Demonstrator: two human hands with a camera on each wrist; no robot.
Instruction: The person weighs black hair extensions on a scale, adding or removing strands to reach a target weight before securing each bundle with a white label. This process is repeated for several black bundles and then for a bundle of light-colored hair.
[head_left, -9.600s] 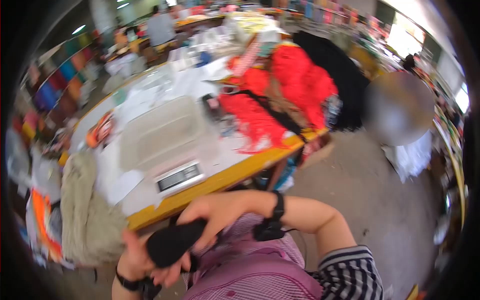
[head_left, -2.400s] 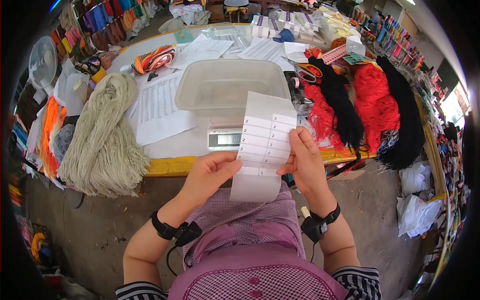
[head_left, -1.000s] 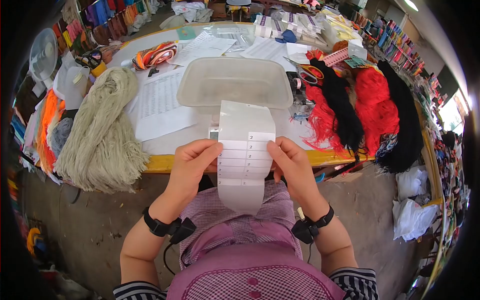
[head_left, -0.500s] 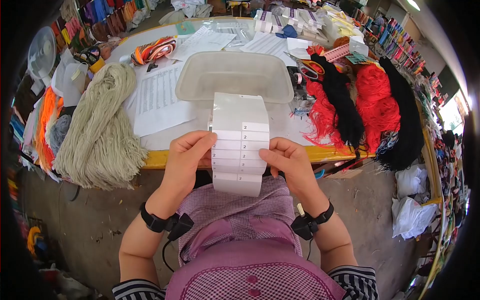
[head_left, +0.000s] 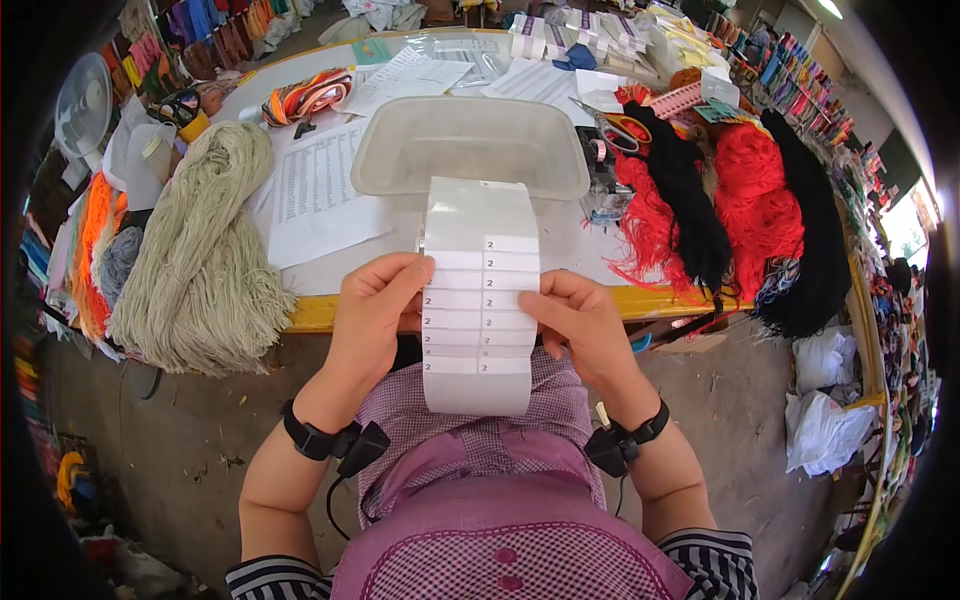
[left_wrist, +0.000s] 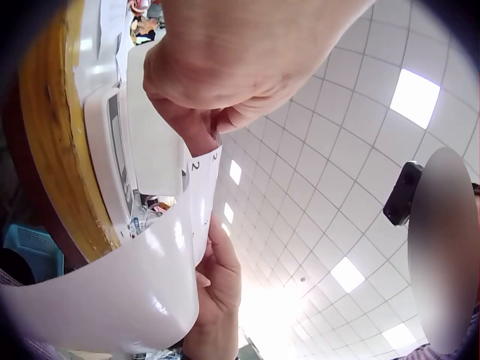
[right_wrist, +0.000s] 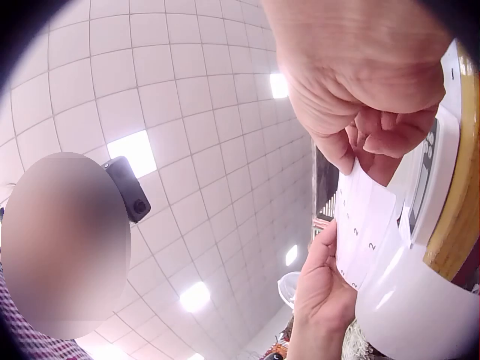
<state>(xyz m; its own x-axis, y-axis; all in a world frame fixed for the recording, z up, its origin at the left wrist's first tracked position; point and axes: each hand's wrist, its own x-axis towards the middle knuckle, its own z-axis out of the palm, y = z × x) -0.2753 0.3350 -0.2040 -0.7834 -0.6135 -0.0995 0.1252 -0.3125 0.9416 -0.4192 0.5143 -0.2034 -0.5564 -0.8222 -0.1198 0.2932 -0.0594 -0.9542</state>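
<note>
A curved strip of white labels [head_left: 480, 300], printed with the digit 2 in two columns, stands between my hands in front of the table edge. My left hand [head_left: 375, 310] pinches its left side between thumb and fingers. On the opposite side my right hand [head_left: 580, 320] pinches the right edge, thumb on the front face. In the left wrist view the strip's glossy bare backing [left_wrist: 127, 292] curls downward below the labels. Behind the strip, a white digital scale [left_wrist: 109, 154] sits at the table edge, mostly hidden in the head view.
A translucent plastic tub [head_left: 470, 145] stands behind the strip. Beige yarn [head_left: 195, 250] hangs over the table's left front edge. Red yarn [head_left: 750, 200], black yarn [head_left: 690, 210] and scissors [head_left: 622, 130] lie on the right. Printed sheets [head_left: 320, 190] and a multicoloured skein [head_left: 308, 95] lie on the left.
Earlier one hand held a black object near the body; later both hands hold the label strip. Over the last second the strip and hands shift slightly up, and its lower end drops lower again.
</note>
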